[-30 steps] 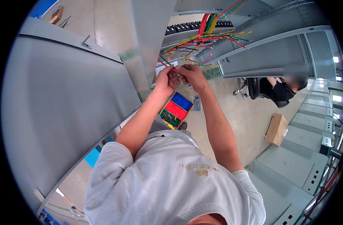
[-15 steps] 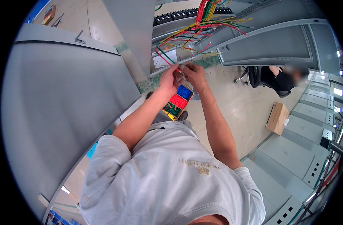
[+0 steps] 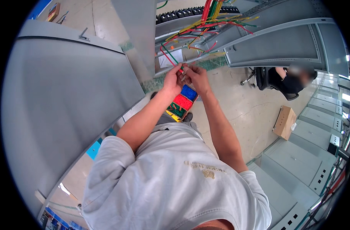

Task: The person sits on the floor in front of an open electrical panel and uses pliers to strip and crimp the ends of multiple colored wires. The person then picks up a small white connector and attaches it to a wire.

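Head view is showing you pinching both hands together in front of the open cabinet: your left hand (image 3: 172,79) is closing its fingers on the red wire (image 3: 166,57), and your right hand (image 3: 198,76) is gripping its end, fingertips nearly touching. The sorted parts tray (image 3: 181,102) is lying below. The grey cabinet door (image 3: 63,99) is crowding your left; open floor (image 3: 244,111) is lying right.

Both arms extended forward, elbows slightly bent. Left hand (image 3: 172,80) and right hand (image 3: 198,76) close together, fingertips pinched, nearly touching each other.
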Tool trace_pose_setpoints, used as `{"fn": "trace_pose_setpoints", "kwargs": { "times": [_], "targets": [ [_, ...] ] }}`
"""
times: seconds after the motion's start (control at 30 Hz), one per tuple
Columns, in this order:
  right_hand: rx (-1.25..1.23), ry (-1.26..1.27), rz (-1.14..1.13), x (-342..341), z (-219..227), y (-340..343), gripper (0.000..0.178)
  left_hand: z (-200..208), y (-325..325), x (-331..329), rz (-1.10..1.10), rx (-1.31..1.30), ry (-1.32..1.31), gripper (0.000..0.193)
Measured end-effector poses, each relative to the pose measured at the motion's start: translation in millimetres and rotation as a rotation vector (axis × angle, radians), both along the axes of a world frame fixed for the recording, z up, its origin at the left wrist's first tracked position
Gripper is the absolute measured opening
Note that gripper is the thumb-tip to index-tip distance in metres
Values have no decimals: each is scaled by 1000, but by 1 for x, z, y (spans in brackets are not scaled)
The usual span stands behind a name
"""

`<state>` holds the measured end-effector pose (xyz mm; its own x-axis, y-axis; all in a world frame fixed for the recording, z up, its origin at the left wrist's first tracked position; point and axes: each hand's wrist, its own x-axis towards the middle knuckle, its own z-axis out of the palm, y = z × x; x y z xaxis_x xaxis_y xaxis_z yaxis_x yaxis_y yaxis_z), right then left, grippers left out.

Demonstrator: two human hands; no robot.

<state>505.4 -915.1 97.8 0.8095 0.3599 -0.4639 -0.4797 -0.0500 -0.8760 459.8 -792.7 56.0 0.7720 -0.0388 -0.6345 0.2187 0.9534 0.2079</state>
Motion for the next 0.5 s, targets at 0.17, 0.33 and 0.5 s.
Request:
{"fn": "trace_pose_setpoints", "kwargs": {
  "times": [0.17, 0.33, 0.5],
  "targets": [
    [-153, -160, 12, -2, 4, 3, 24, 13, -6, -4, -69, 46, 51, 15],
    [-195, -155, 38, 0, -2, -1, 25, 13, 2, -2, -85, 74, 68, 20],
    [-461, -451, 89, 6, -1, 1, 35, 21, 12, -7, -40, 631, 119, 27]
  ]
}}
